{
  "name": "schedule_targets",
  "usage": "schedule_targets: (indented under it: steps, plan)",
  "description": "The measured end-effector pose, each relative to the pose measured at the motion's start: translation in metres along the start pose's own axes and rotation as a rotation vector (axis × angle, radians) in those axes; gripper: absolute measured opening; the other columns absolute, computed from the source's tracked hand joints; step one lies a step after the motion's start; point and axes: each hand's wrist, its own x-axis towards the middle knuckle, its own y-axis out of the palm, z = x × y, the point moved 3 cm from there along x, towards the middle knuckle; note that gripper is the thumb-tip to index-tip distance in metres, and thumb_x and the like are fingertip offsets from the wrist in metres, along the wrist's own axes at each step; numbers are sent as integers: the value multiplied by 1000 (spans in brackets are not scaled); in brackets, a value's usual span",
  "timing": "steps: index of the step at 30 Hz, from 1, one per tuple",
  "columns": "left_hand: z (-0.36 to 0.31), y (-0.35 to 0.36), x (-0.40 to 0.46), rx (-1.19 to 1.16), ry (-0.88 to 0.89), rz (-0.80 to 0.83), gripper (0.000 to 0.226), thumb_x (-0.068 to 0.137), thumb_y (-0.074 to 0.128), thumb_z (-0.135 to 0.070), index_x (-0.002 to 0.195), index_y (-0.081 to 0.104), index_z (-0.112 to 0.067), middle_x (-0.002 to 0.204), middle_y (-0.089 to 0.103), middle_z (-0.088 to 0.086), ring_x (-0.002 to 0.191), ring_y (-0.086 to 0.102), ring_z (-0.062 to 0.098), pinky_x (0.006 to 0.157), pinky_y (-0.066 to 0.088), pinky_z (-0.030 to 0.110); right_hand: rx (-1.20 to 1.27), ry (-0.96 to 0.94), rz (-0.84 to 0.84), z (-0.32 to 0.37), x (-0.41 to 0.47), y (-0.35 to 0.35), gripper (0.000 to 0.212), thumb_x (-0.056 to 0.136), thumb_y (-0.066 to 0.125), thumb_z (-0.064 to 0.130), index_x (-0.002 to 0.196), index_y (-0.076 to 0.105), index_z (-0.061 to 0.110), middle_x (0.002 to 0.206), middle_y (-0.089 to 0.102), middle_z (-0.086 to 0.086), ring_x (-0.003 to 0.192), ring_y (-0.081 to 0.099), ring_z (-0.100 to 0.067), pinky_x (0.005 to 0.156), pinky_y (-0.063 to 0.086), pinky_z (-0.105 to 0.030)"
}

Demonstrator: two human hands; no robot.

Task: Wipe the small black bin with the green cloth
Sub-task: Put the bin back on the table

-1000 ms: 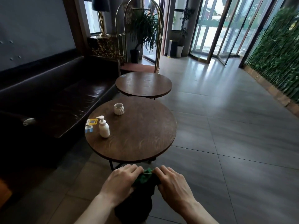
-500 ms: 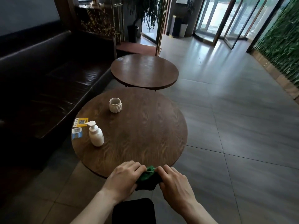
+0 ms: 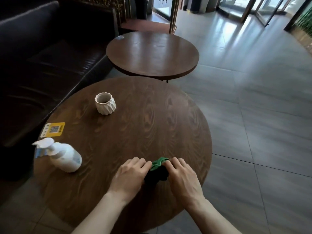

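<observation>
**A:** Hands together at the near edge of the round table (image 3: 128, 135); left hand (image 3: 130, 177) and right hand (image 3: 183, 179) face each other, knuckles up, each with a closed grip on the green cloth (image 3: 158, 163) bunched between them; fingers curl down over it from both sides.

**B:** And the cloth itself?

**A:** Only a crumpled green ridge peeks out between the fingertips; below it sits a dark mass, deep in shadow; more cloth or something else, I cannot tell. It rests low over the wood, near the front rim of the table; contact with the surface is hidden by the hands.

**B:** The small black bin?

**A:** Nothing I can pick out as a bin from this head view; bare forearms run in from the bottom edge, no sleeves showing.

**B:** Further out?

**A:** To the left of the hands, a white pump bottle (image 3: 65, 157) stands upright, nozzle pointing left; just behind it a yellow QR card (image 3: 53, 130) lies flat near the table's left rim; a bluish sticker hides partly behind the pump head. Towards the far side stands a white faceted cup (image 3: 105, 105), upright, mouth open, well apart from the bottle.

**B:** Beyond the table?

**A:** A second round table (image 3: 152, 54), bare and glossy, overlaps the far edge; a dark leather sofa (image 3: 43, 53) runs along the left; grey floor tiles (image 3: 261, 98) spread right towards glass doors.
</observation>
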Motion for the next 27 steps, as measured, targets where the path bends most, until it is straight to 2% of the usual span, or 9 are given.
schedule_targets:
  steps: [2,4,6,8,10,15,19,22,27]
  plan:
    - [5,29,17,-8,-38,14,42,69,83,-3,108,73,-17,103,74,0,98,72,22,94,58,37,15,-23,24,-16,16,29,34,88,73,13,122,66,18,129,66,-4,121,63,-28,90,59,-37]
    - [6,64,24,-1,-64,91,43,76,76,-6,118,71,-16,133,67,5,131,59,24,118,37,39,13,-22,139,-32,22,67,42,103,56,21,145,52,20,161,41,-10,153,33,-30,120,38,-40]
    - [5,97,22,-44,-75,175,51,88,64,-23,138,56,-16,159,42,2,152,29,19,126,10,37,60,-10,220,-42,19,94,56,107,45,34,160,29,24,172,18,-8,160,8,-24,130,14,-37]
    - [5,119,19,-128,-114,185,60,93,52,-47,145,41,-21,165,28,-4,156,13,13,126,0,32,98,-10,184,-48,16,107,62,107,38,44,164,19,27,172,16,-7,160,6,-22,130,7,-37]
    - [6,128,20,-204,-153,140,57,94,44,-57,141,37,-26,165,26,-7,156,12,10,127,7,32,102,-35,112,-51,16,112,60,108,28,47,164,16,31,171,16,-7,160,7,-23,130,11,-41]
    - [13,137,23,-257,-187,85,61,105,31,-43,160,6,-36,169,8,-18,154,-7,-1,128,11,33,108,-38,61,-60,18,118,57,108,20,48,163,10,37,172,12,-7,159,4,-25,129,18,-46]
    - [20,144,22,-170,-141,114,60,106,30,-41,160,3,-36,169,0,-15,155,-10,5,128,9,34,91,-54,63,-66,15,125,58,109,25,44,162,1,43,172,9,-6,160,1,-25,130,14,-45]
    - [22,143,23,-125,-116,127,63,105,36,-41,160,5,-38,169,3,-13,157,-6,10,127,6,34,74,-53,77,-69,15,128,66,109,37,40,162,-1,44,172,11,-7,160,4,-27,129,16,-47]
    - [22,136,23,-118,-121,127,64,105,36,-43,159,2,-40,170,5,-12,157,-6,12,127,3,32,45,-20,110,-69,11,127,68,108,39,43,161,-2,47,172,12,-6,160,4,-27,130,13,-48]
